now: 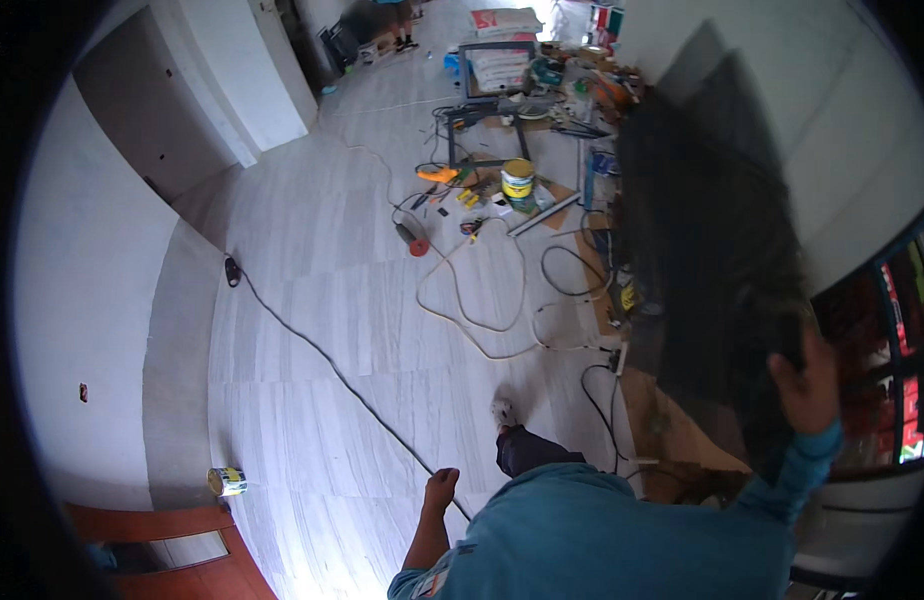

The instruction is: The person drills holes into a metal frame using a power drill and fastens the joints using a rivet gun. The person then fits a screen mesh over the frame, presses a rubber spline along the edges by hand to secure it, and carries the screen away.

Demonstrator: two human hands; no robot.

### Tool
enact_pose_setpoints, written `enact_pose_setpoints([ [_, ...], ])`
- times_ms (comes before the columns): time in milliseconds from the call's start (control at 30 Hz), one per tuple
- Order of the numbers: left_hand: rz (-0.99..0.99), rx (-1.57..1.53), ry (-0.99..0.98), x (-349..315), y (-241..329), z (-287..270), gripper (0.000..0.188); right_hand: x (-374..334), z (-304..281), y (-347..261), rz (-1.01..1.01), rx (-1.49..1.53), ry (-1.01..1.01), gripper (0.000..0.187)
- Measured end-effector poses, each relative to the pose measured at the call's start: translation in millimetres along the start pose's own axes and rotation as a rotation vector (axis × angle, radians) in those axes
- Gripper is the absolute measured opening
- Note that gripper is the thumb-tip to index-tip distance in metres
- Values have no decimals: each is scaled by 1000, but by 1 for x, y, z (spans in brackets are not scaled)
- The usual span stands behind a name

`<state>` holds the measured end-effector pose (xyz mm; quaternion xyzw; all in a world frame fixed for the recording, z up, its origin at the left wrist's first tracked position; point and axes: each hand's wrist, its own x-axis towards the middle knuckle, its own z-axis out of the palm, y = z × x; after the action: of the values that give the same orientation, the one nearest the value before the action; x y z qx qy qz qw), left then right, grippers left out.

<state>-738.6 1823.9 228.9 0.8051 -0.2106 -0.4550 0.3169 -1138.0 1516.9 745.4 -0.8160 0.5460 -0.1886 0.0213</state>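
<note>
My left hand (442, 486) hangs low, its fingers curled closed, and nothing shows protruding from it. Behind it, a black cable (332, 364) runs across the floor; whether they touch is unclear. My right hand (808, 384) is raised and smeared by motion at the near edge of a large dark panel (697, 240). The thumb stands apart from the other fingers, with a dark shape between them. I cannot tell whether it grips the panel. The panel stands tilted beside the right wall, its outline blurred.
Dark frames (487, 135), a yellow-labelled can (518, 178), an angle grinder with a red disc (413, 240) and looped pale cord (462, 325) lie ahead. Another can (227, 482) lies near a reddish-brown door (172, 550). A person (400, 25) stands far off.
</note>
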Motion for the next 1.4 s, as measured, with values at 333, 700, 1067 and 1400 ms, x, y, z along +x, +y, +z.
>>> enact_pose_setpoints([
  [333, -469, -734, 507, 104, 69, -236, 38, 328, 264, -294, -593, 538, -477, 30],
  [700, 400, -1026, 118, 471, 334, -568, 81, 552, 383, -544, -639, 842, -640, 48],
  [1067, 363, -835, 226, 776, 538, -739, 47, 800, 558, -585, -185, 1332, -744, 58],
  [1400, 275, -339, 262, 1038, 762, -795, 29, 1056, 716, -604, -21, 717, -721, 52],
])
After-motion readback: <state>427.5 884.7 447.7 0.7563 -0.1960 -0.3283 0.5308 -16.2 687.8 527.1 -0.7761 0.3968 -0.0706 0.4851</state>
